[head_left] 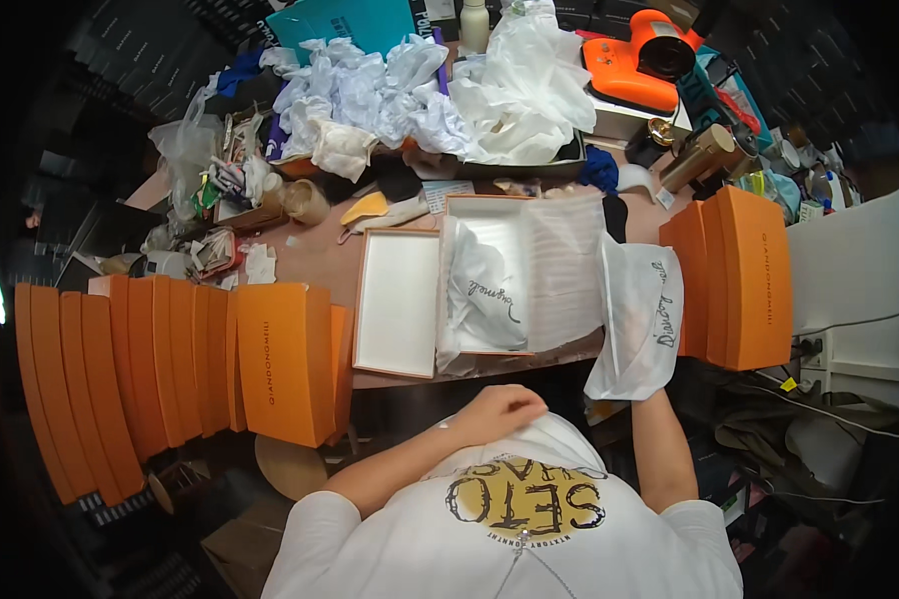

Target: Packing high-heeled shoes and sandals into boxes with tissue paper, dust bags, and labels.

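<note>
My left hand [509,411] is held in front of my shirt, its fingers curled loosely with nothing visible in them. A white drawstring-type pouch [624,349] with dark script covers my right hand; only the forearm [659,429] shows below it. Whether the hand is inside the pouch or behind it I cannot tell. Before me on the table is a shallow open box [486,208] lined with thin white tissue [564,270]. In it lies another white pouch [484,295] with similar script, bulging with its contents. To the box's left rests its white-lined, orange-edged lid [397,299].
Orange boxes [195,349] stand in a row at the left, more orange boxes [749,280] at the right. Crumpled white paper [370,95] and white plastic [524,85] pile up behind. An orange device [629,65] and a gold-coloured flask [696,158] stand at the back right.
</note>
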Available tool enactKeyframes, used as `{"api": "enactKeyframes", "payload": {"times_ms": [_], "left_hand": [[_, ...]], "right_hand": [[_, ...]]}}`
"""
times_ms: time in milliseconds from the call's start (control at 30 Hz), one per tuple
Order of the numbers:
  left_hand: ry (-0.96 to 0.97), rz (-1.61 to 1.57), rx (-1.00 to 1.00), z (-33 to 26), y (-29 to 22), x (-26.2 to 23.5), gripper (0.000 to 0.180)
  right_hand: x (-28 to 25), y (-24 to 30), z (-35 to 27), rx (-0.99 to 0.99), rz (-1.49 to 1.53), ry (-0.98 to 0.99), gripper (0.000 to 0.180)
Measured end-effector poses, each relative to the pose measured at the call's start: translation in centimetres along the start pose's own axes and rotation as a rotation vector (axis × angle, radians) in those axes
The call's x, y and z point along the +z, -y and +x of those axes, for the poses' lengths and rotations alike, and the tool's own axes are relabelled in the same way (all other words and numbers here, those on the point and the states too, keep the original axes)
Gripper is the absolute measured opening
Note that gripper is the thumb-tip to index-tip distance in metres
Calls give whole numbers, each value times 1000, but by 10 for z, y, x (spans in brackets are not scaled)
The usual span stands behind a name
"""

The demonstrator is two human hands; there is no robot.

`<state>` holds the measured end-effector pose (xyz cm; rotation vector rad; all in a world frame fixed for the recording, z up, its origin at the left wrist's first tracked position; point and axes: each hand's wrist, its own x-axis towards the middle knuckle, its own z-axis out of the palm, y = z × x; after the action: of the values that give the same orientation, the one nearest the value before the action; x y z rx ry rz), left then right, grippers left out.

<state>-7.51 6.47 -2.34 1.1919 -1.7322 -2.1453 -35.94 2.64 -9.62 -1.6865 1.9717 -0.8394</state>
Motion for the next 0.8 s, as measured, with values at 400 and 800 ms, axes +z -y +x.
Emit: {"api": "enactKeyframes", "payload": {"times_ms": [400, 800], "left_hand": [[-897, -1245, -153, 14, 153, -32, 24], [-1259, 265, 348, -23, 100, -68, 13]], "right_hand": [[-30, 7, -51, 69, -105, 940, 40], [197, 67, 9, -44, -48, 381, 52]]}}
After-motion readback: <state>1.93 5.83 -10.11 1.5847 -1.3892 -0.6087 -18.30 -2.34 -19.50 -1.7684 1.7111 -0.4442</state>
